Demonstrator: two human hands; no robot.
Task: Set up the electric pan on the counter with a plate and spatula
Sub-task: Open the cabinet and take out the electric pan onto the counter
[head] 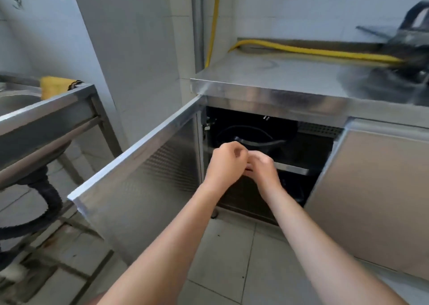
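Note:
A black round electric pan (255,135) sits on the upper shelf inside the open cabinet under the steel counter (267,72). Its plug prongs (266,118) show above it in the dark. My left hand (226,162) and my right hand (263,169) are pressed together just in front of the shelf edge (292,168), below the pan. Both have their fingers curled in, and I see nothing held in either. No plate or spatula is in view.
The steel cabinet door (139,177) stands swung open to the left. A shut door (376,188) is at the right. A yellow hose (301,49) runs along the counter's back to a blurred black appliance (413,49). A steel sink (27,109) with a yellow cloth (54,86) stands at the left.

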